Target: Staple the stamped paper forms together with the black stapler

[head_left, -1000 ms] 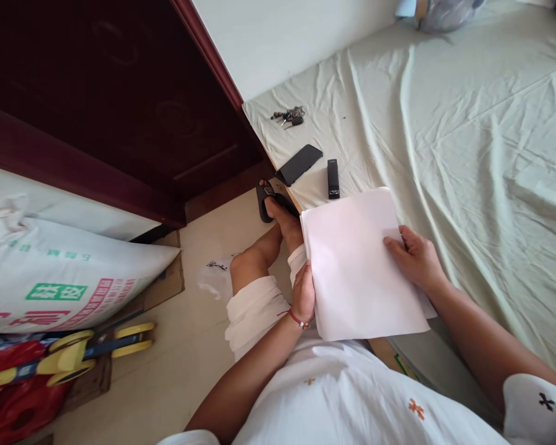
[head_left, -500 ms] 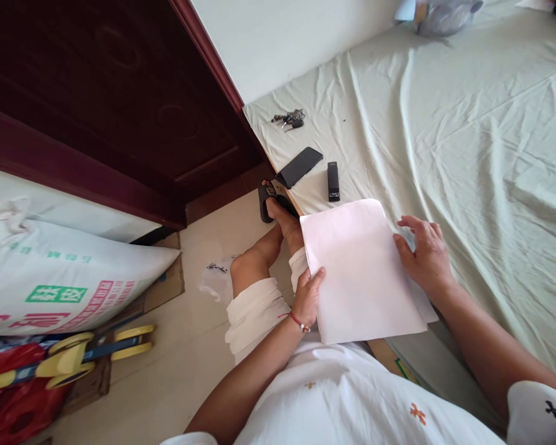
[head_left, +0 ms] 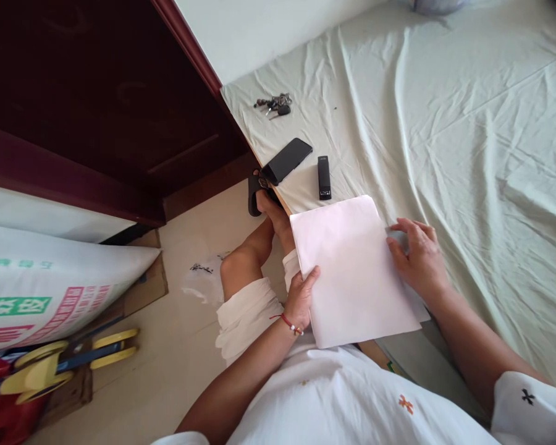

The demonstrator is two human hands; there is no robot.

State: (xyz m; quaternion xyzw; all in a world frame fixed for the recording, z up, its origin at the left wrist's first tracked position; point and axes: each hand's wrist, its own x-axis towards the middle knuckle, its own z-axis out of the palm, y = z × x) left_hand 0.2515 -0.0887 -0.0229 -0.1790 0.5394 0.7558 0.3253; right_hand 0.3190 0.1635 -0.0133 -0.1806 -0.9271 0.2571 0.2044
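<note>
A stack of white paper sheets (head_left: 352, 266) lies at the near edge of a bed covered with a pale green sheet (head_left: 467, 123). My left hand (head_left: 301, 295) grips the stack's left edge, thumb on top. My right hand (head_left: 417, 254) rests at the stack's right edge with its fingers spread, touching the paper and the bed sheet beside it. A red string bracelet circles my left wrist.
A black phone (head_left: 287, 160), a small black stapler-like device (head_left: 324, 177) and a bunch of keys (head_left: 273, 104) lie on the bed beyond the paper. A dark wooden door (head_left: 97, 93) stands left. A printed sack (head_left: 50, 284) and a yellow toy (head_left: 65, 361) lie on the floor.
The paper stack has been lowered flat onto the bed edge. My right hand slid from on top of the sheets to their right edge and spread its fingers. The view shifted slightly.
</note>
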